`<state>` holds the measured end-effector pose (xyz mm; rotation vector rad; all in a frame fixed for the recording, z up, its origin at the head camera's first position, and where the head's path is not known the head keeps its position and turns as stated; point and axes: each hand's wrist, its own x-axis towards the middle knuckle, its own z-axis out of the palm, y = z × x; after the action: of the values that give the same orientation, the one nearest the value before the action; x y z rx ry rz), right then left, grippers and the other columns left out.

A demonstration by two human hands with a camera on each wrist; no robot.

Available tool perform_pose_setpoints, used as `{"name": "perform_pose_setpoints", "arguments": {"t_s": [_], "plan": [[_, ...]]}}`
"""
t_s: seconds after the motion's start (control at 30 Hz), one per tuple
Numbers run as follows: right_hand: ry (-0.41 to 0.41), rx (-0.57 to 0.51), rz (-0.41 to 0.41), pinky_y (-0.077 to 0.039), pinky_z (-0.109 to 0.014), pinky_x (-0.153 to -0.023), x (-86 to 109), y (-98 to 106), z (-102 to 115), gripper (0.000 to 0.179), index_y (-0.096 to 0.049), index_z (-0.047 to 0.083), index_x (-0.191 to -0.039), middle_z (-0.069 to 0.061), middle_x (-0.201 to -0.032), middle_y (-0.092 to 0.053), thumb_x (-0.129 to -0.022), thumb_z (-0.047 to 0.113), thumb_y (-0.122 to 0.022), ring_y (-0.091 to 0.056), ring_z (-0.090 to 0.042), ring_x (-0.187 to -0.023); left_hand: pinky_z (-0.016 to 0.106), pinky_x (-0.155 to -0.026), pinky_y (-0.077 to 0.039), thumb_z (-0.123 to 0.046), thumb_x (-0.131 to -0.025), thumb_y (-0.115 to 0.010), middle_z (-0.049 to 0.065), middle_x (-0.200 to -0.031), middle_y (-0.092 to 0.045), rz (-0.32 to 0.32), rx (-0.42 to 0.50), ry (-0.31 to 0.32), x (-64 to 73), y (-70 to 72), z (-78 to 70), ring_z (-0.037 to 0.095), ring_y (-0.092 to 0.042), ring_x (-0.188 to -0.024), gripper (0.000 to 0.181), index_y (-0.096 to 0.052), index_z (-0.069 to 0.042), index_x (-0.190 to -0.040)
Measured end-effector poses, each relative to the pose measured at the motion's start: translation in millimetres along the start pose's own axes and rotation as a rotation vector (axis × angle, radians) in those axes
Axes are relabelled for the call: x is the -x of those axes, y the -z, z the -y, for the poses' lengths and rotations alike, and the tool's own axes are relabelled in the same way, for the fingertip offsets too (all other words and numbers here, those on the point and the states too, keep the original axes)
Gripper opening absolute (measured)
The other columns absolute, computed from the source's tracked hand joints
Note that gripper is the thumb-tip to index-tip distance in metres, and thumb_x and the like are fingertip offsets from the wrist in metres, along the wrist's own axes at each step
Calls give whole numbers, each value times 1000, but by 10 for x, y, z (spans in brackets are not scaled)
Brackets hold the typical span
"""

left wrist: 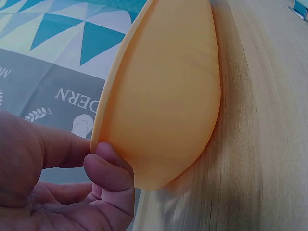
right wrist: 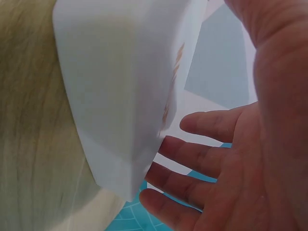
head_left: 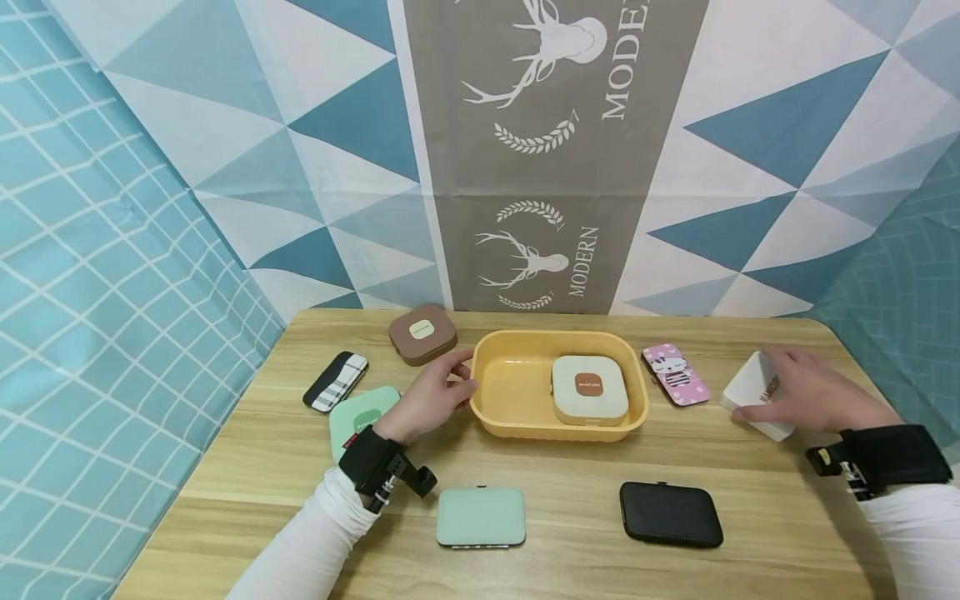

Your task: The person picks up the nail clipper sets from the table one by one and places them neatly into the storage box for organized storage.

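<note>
My left hand point(head_left: 433, 398) pinches the left end of a yellow plastic basin point(head_left: 558, 432) by its rim; the left wrist view shows thumb and fingers at the edge of the basin wall point(left wrist: 166, 91). Inside the basin, toward its right end, lies a cream square case point(head_left: 591, 407) with a brown label. Over a white box point(head_left: 742, 385) at the right, my right hand point(head_left: 813, 393) is spread. In the right wrist view its fingers extend fairly straight beside the white box point(right wrist: 98, 86), with fingertips at or very near one edge; firm contact cannot be made out.
A pink cartoon case point(head_left: 675, 375) lies between basin and white box. Left of the basin are a brown case point(head_left: 423, 336), a plaid case point(head_left: 336, 382) and a mint square case point(head_left: 375, 404). A pale green case point(head_left: 481, 517) and a black case point(head_left: 671, 514) lie in front.
</note>
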<state>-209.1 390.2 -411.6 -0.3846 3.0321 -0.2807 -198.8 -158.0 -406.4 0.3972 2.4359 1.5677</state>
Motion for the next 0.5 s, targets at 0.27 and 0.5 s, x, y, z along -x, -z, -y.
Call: {"name": "perform_pose_setpoints", "arguments": {"t_s": [0.27, 0.5], "plan": [[-4, 12, 18, -52, -60, -78, -5, -8, -6, 121, -40, -23, -140, -43, -124, -52, -74, 66, -90, -53, -52, -103, 27, -63, -47, -1, -107, -59, 15, -107, -55, -1, 10, 2, 1, -5, -3, 27, -59, -77, 54, -44, -1, -159], [-2, 15, 18, -53, -60, -77, -7, -10, 7, 121, -39, -24, -140, -45, -124, -51, -74, 63, -90, -53, -53, -103, 27, -63, -48, -1, -106, -59, 15, -107, -55, -2, 14, -4, -5, -5, 1, 26, -60, -76, 54, -44, -1, -159]]}}
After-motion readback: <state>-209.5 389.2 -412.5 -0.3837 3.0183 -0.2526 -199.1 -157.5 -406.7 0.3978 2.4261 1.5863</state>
